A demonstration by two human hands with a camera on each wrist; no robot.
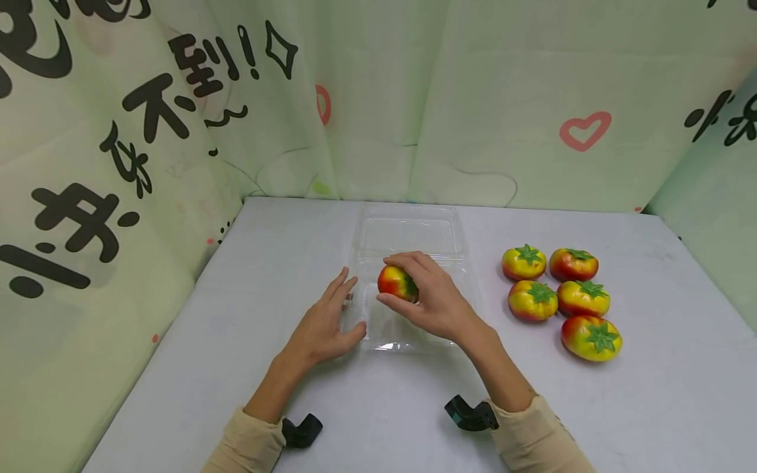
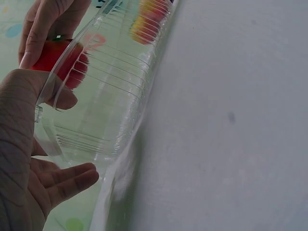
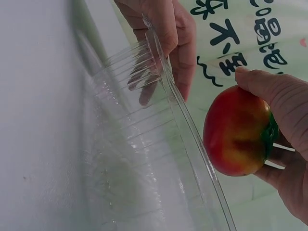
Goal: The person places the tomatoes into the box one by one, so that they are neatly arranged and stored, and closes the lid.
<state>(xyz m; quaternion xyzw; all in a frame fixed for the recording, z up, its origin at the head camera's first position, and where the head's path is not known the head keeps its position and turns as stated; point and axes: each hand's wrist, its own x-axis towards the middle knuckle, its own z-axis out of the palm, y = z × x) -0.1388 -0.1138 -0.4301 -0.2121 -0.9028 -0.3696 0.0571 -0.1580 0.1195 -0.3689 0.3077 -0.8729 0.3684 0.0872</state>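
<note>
A clear plastic clamshell box point(image 1: 387, 328) lies with its lid point(image 1: 408, 230) folded back, away from me. Above the box, my right hand point(image 1: 434, 295) holds a red-and-yellow tomato point(image 1: 395, 282) between thumb and fingers. The right wrist view shows the tomato point(image 3: 236, 132) close to the box rim, its green leafy top turned toward the palm. My left hand point(image 1: 326, 326) is at the box's left side, thumb by the near left corner and fingers extended along the outside. In the left wrist view, its thumb point(image 2: 62, 96) overlaps the clear wall.
Several more red-and-yellow tomatoes point(image 1: 532, 301) with green tops sit grouped on the white table point(image 1: 668, 315) to the right of the box. A pale green printed curtain point(image 1: 491, 98) stands behind the table and along both sides.
</note>
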